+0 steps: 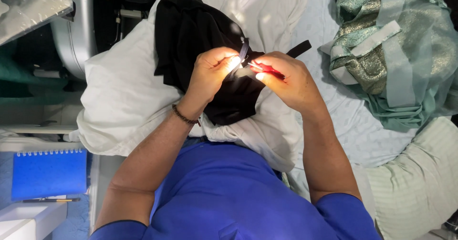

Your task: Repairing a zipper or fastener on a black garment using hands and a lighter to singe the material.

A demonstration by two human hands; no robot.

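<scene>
The black garment (pixel 191 35) lies bunched on a white cloth (pixel 124 92) in front of the person, under a bright light. The left hand (pixel 212 73) pinches a dark strap (pixel 243 54) of it between thumb and fingers. The right hand (pixel 291 80), just beside, is closed around a small red tool (pixel 269 70) whose tip touches the strap. A pale green glittery fabric (pixel 386 49) lies well apart to the right; a blue spiral notebook (pixel 47 173) sits lower left.

Green garment (pixel 381 54) crowds right; white cloth (pixel 124 97) open left.
</scene>
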